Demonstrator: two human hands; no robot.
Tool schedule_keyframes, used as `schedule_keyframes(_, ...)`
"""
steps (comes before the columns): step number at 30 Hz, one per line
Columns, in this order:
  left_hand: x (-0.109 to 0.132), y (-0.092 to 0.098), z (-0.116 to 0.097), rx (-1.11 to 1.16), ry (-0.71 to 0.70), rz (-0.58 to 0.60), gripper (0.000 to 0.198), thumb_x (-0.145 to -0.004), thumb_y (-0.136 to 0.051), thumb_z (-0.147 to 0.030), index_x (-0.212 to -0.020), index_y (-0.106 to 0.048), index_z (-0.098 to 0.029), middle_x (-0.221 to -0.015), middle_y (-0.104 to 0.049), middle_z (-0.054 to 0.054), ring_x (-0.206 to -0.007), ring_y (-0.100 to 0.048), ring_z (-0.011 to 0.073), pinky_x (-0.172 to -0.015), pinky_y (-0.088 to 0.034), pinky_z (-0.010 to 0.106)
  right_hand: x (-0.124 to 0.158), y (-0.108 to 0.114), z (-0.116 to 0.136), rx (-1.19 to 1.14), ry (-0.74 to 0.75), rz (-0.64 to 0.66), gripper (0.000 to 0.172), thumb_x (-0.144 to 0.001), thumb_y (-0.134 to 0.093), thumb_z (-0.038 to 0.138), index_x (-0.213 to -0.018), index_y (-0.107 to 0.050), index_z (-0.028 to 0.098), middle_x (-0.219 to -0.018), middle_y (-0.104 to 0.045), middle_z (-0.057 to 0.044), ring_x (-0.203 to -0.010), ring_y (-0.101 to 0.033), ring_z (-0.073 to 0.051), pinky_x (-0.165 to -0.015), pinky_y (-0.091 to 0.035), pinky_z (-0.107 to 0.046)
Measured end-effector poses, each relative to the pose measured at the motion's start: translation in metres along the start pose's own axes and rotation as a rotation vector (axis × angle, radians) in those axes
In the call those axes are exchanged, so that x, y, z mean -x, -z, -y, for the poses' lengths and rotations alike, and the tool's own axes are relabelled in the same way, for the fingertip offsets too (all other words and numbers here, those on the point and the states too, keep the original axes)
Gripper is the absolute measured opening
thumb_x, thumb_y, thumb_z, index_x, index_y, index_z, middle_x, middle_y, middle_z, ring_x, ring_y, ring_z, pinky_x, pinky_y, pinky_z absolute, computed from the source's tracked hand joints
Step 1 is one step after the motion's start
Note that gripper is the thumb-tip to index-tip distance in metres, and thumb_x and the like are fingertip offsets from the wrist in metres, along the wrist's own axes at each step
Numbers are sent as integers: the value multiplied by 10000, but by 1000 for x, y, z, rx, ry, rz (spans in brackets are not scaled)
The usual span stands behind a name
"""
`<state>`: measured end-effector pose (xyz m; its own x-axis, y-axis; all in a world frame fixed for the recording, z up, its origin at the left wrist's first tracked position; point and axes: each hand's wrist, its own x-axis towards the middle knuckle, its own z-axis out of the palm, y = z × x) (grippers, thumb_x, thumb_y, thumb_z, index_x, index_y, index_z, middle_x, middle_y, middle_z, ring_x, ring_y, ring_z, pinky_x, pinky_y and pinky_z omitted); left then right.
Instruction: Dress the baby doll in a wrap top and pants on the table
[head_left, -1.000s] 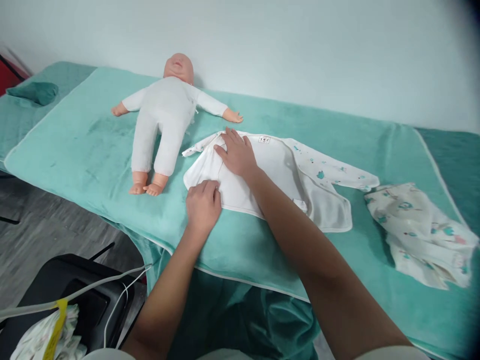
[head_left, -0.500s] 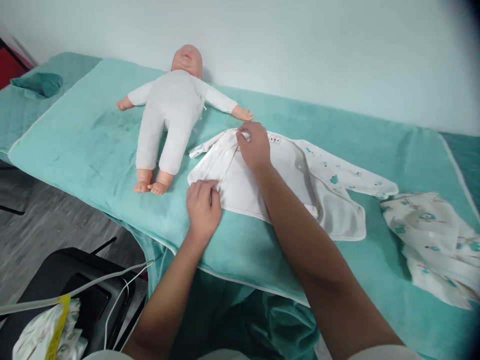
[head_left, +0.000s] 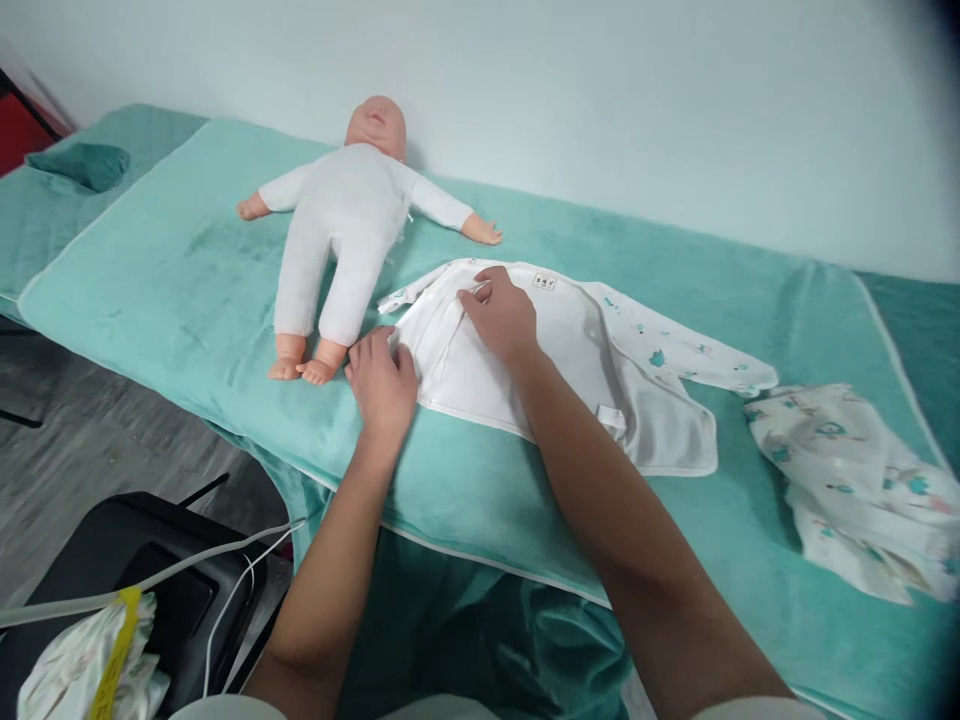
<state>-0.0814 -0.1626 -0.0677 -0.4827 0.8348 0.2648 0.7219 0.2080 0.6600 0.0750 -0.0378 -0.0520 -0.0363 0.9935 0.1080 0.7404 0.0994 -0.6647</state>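
Note:
A white baby shirt (head_left: 574, 345), with animal prints on its sleeves, lies spread out on the green bed cover. My right hand (head_left: 501, 312) pinches a fold of its cloth near the neckline, thumb and fingers together. At the shirt's left edge, close to the doll's feet, my left hand (head_left: 382, 385) is closed over the cloth; its fingertips are partly hidden. Just beyond lies a baby doll (head_left: 345, 215) on its back, in a white cloth body with bare hands and feet, arms out to the sides.
A crumpled printed baby garment (head_left: 855, 480) lies on the bed cover (head_left: 172, 300) at the right. Low on the left stands a black chair (head_left: 180, 560) holding a printed cloth bundle (head_left: 82, 660) with a yellow band. A pale tube (head_left: 195, 565) crosses there. Behind the bed is a white wall (head_left: 600, 110).
My left hand has moved left and away from me along the shirt's edge, nearer the doll's feet. My right hand has shifted slightly left and toward me.

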Motion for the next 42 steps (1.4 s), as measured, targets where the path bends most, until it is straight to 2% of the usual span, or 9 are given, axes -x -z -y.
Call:
schedule_keyframes(5,-12,-3,1,-4,16,3,317,-954,-632,-261,-1261,-696,-215,-1275,-719,148,-1252,-628,380,-1077,-460,589,-1,1,0,-33,15,47,352,-901,-590,293,-1249,-581,247,-965,-772,-23,-975,-698,-271,-884,-506,-422)
schedule_keyframes(11,-32,-8,7,57,-2,17,233,-948,-626,-268,-1138,-747,-209,-1084,-750,113,-1092,-698,314,-1051,-499,498,0,6,3,-21,-18,45,373,-837,-554,188,-1205,-585,248,-917,-746,-22,-923,-689,-278,-834,-507,-421)
schedule_keyframes(17,-25,-8,12,188,-9,-42,196,-979,-589,-314,-1072,-698,-180,-1100,-760,104,-1066,-698,265,-1003,-522,417,1,4,6,55,12,-5,163,-862,-528,211,-996,-599,271,-911,-728,-50,-908,-663,-293,-837,-514,-429)
schedule_keyframes(22,-20,-6,12,365,-33,-151,154,-996,-554,-301,-1079,-631,-196,-1109,-734,82,-1070,-676,213,-999,-524,357,-2,0,3,-16,203,-152,262,-886,-460,200,-1104,-605,223,-1169,-692,-104,-1061,-652,-254,-965,-528,-399)
schedule_keyframes(25,-19,-5,13,339,-49,-193,148,-978,-556,-263,-1096,-610,-193,-1126,-701,100,-1095,-652,227,-1031,-510,382,-4,-3,1,-6,330,-69,255,-911,-463,226,-1075,-658,211,-1164,-718,-117,-1156,-629,-280,-1078,-490,-423)
schedule_keyframes(28,-19,-5,14,302,-109,-206,165,-939,-541,-182,-1098,-583,-202,-1131,-656,100,-1121,-624,233,-1062,-497,399,-5,-4,-1,-48,337,8,304,-928,-456,257,-1129,-683,226,-1220,-733,-102,-1211,-625,-287,-1122,-476,-444)
schedule_keyframes(31,-18,-3,14,283,-161,-213,180,-914,-535,-132,-1072,-566,-213,-1141,-624,98,-1147,-607,228,-1069,-500,390,-1,0,-2,-77,297,-53,365,-931,-416,233,-1198,-665,223,-1287,-712,-108,-1245,-628,-272,-1134,-481,-435)
schedule_keyframes(37,-16,0,9,273,-215,-213,228,-892,-529,-86,-1076,-568,-215,-1158,-623,101,-1198,-608,227,-1123,-483,394,29,43,-19,133,283,-230,379,-931,-460,229,-1265,-639,239,-1372,-679,-120,-1301,-595,-321,-1148,-457,-511)
schedule_keyframes(42,-17,-1,10,284,-219,-209,217,-896,-524,-97,-1077,-571,-208,-1151,-635,99,-1188,-612,226,-1116,-480,391,47,102,-77,422,-38,-272,435,-823,-633,251,-1254,-656,195,-1375,-656,-200,-1241,-600,-415,-1005,-503,-608)
